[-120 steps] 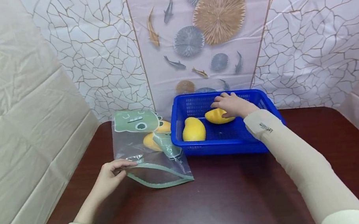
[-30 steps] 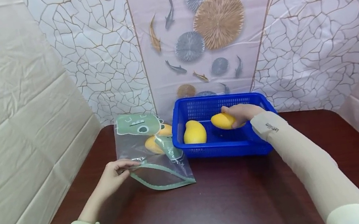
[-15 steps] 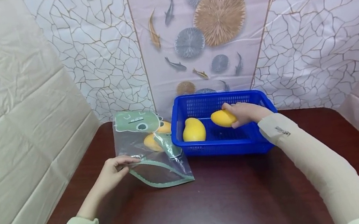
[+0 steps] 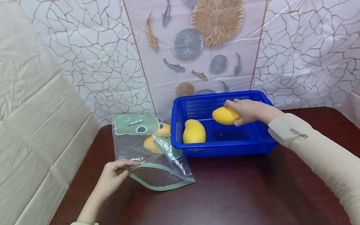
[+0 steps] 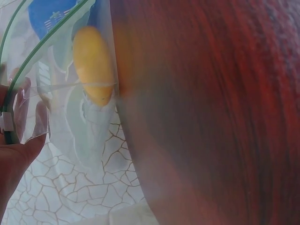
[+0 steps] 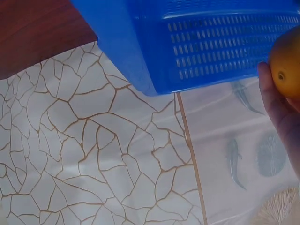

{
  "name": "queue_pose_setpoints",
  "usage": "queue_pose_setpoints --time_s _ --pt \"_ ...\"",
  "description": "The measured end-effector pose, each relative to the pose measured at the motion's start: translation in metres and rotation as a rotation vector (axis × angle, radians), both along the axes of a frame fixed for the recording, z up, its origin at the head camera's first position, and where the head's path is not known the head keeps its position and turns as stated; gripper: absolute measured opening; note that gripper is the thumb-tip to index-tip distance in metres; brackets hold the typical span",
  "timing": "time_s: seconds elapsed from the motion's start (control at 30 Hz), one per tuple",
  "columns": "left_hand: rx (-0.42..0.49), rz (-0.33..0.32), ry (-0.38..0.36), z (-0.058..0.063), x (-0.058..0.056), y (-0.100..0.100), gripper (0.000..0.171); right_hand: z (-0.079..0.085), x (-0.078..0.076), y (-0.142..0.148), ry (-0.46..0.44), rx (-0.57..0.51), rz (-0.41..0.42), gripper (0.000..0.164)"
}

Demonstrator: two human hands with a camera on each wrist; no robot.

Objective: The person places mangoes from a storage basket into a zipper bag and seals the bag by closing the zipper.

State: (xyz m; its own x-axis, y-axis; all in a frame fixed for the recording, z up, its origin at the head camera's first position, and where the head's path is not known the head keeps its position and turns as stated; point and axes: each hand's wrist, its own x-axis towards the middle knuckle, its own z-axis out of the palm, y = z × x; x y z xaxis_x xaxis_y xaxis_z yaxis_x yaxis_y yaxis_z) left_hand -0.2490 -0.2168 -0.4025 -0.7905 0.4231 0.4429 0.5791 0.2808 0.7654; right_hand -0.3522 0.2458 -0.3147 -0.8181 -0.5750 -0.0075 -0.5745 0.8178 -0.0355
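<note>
Left hand (image 4: 112, 176) pinches clear plastic bag (image 4: 134, 145), right hand (image 4: 249, 110) grips smooth oval yellow mango (image 4: 224, 116), perforated blue basket (image 4: 224, 147), wood-grained table (image 4: 198, 217).

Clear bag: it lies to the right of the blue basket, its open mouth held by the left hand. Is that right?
Wrong side: the head view shows the clear bag left of the blue basket. The left hand does hold the bag's open mouth.

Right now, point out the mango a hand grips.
The mango in the right hand. Another mango lies untouched in the blue basket; two more mangoes show through the clear bag.
</note>
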Motion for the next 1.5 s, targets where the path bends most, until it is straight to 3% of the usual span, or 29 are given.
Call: queue_pose_setpoints --time_s 0.3,1.2,1.5 --pt "0.005 0.007 0.005 0.001 0.0 0.002 0.032 0.01 0.015 -0.001 0.068 -0.069 -0.002 0.061" --pt "-0.001 0.006 -0.013 0.002 -0.002 0.002 0.032 0.0 0.052 -0.019 0.217 -0.34 -0.072 0.059" --pt "-0.003 0.017 0.019 0.0 -0.001 0.002 0.032 -0.002 0.064 -0.026 0.236 -0.361 -0.062 0.058"
